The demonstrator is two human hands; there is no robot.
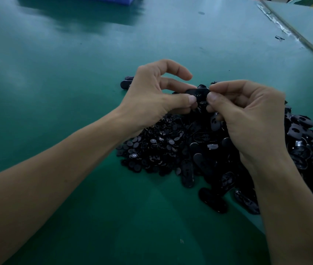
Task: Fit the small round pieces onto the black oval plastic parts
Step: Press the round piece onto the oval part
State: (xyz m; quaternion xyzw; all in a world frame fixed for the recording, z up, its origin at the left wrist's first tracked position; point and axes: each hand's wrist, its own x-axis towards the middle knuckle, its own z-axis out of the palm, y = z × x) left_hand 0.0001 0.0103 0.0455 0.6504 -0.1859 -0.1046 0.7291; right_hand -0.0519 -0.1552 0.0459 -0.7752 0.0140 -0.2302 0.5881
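From the head view, a black oval plastic part (pixel 198 92) is held in the air between the two hands, just above the far edge of the stock on the green matte surface (pixel 56 73). The left hand (pixel 157 96) pinches its left end between thumb and curled fingers, with the forefinger arched free above. The right hand (pixel 247 115) pinches the right end with thumb and forefinger, its other fingers curled under. Whether a round piece already sits between those fingertips is too dark to tell.

Below the left hand lies a heap of small black round plastic pieces (pixel 152 148). Touching it on the right, a bigger heap of loose black oval parts (pixel 218 169) spreads under the right forearm. A few more ovals (pixel 126 83) lie just beyond the left hand, and a blue plastic bin (pixel 113 0) stands at the far edge.

Judging by looks, the oval is light, stiff and glossy, so it is likely to slip between dry fingertips. It is best held by its narrow ends or long edges, leaving the slotted middle free. The round pieces look tiny and easy to drop, so a fingertip pinch at the rim and a straight press should seat one
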